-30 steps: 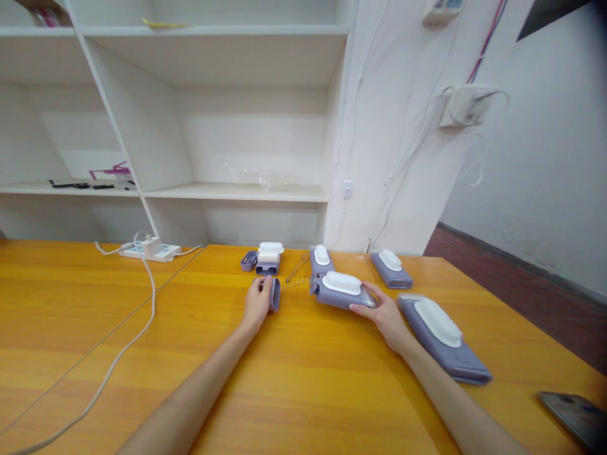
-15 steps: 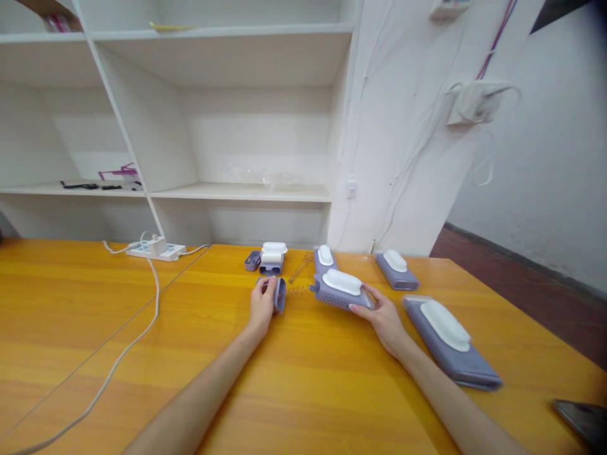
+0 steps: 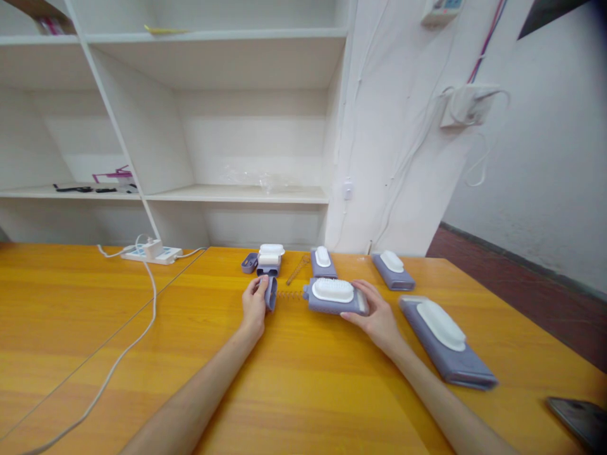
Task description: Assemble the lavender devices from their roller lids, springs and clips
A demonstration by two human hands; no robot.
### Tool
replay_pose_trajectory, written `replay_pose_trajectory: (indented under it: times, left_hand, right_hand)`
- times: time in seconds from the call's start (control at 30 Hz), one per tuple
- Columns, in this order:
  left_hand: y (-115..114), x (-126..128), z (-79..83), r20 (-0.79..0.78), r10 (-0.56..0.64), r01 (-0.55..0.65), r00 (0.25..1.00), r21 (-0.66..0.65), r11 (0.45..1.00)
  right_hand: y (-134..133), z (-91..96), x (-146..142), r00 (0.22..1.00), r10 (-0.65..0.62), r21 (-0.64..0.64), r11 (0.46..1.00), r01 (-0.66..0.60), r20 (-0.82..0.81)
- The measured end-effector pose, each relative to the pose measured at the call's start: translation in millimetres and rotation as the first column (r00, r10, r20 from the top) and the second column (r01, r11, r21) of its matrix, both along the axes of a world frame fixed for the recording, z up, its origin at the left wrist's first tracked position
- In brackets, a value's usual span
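Observation:
My left hand [image 3: 255, 304] is closed on a hollow purple-grey end cap [image 3: 270, 294], its opening turned to the right. In my right hand [image 3: 377, 313] is a purple-grey plastic body with a white bristled brush pad [image 3: 333, 291] on top, gripped at its right end. A thin coil spring [image 3: 290, 295] stretches between the cap and the body's left end. Just behind lie a second spring [image 3: 297, 270] and a similar purple piece with a white pad [image 3: 323, 257]. A small purple cap [image 3: 250, 263] sits beside an open-ended unit with white parts [image 3: 270, 259].
Two more purple units with white pads stand at the right, a farther one [image 3: 393, 270] and a nearer one [image 3: 448, 341]. A phone [image 3: 578, 420] lies near the right edge. At the left are a power strip [image 3: 152, 251] and a white cable [image 3: 126, 354]. White shelves [image 3: 241, 194] rise behind.
My right hand has brought the brush body lower and more level, its pad turned further up. The left hand's cap has turned slightly. The whole view has shifted a little.

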State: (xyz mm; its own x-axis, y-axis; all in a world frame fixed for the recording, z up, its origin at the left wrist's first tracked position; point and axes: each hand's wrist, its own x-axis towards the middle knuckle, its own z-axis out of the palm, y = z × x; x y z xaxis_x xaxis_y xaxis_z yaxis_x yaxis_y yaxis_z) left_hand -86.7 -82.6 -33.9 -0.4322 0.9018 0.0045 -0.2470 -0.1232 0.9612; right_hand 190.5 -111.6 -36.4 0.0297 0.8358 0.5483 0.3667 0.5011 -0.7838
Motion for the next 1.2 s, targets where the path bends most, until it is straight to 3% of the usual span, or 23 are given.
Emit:
replay_pose_trajectory:
  times: [0.4, 0.67, 0.87, 1.03, 1.2]
  left_hand:
    - [3, -2, -3.7, 0.032, 0.047, -0.048, 0.998, 0.034, 0.998]
    - [3, -2, -2.5, -0.012, 0.016, -0.016, 1.000, 0.036, 0.999]
    - [2, -3, -1.3, -0.070, 0.023, -0.022, 0.997, 0.023, 1.000]
    - [4, -5, -4.2, -0.126, 0.010, -0.006, 0.992, 0.034, 0.999]
    - [5, -4, -6.0, -0.194, 0.012, 0.000, 0.981, 0.060, 0.998]
  right_hand:
    - [0, -4.3, 4, 0.923, 0.006, -0.285, 0.950, -0.124, -0.384]
    - [4, -7.5, 10, 0.944, -0.016, -0.276, 0.958, -0.079, -0.328]
    - [6, -2.8, 16, 0.986, -0.038, -0.172, 0.985, 0.010, -0.160]
    - [7, -2.8, 15, 0.982, -0.027, -0.138, 0.990, 0.000, -0.189]
    - [5, -4.8, 14, 0.957, 0.003, -0.241, 0.967, -0.076, -0.290]
